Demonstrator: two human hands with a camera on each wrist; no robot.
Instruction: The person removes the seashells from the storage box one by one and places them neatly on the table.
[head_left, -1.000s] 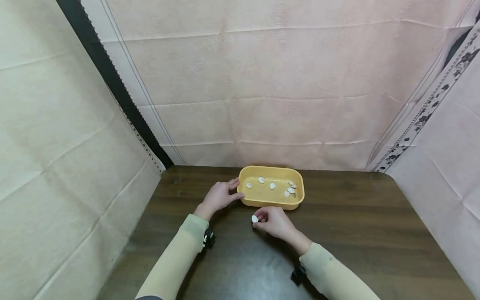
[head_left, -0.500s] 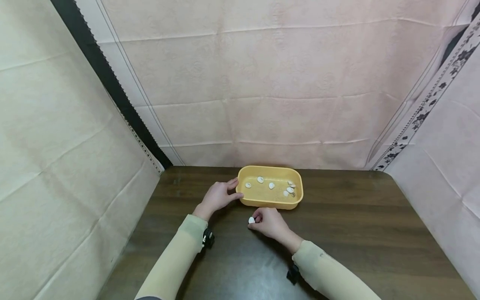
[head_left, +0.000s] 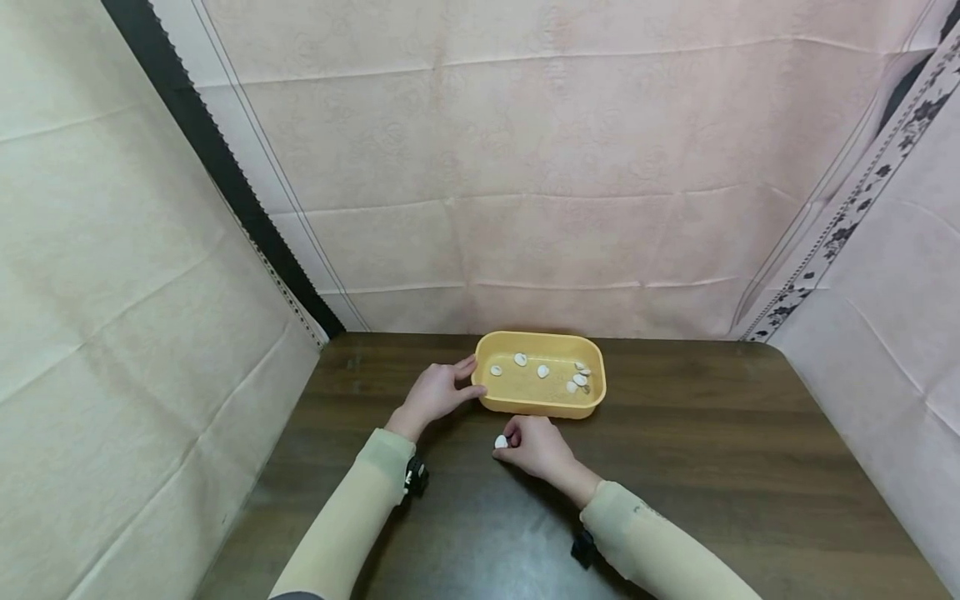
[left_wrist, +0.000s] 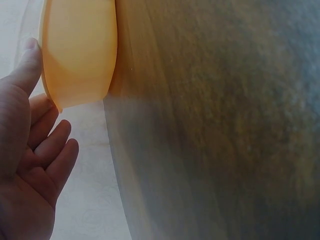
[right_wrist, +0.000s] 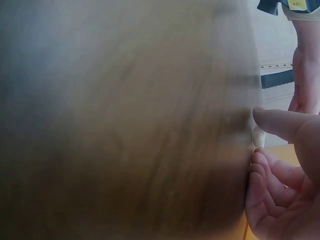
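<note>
Head view: the right hand (head_left: 537, 446) pinches a white shell (head_left: 501, 442) just outside the near edge of the yellow tray (head_left: 525, 391), the left hand (head_left: 433, 393) touching its left edge, thumb and fingers apart, so a slack pinch could drop the shell onto the tabletop (head_left: 712, 433).

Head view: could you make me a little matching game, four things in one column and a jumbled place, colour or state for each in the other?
Things:
1. Left hand
2. Right hand
3. Rectangular tray
4. Tabletop

Descriptions:
A. Pinches a white shell-like piece
B. Dark brown with a wood-grain look
C. Touches the tray's left end
D. Yellow, with several small loose pieces inside

Right pairs: 1-C, 2-A, 3-D, 4-B
</note>
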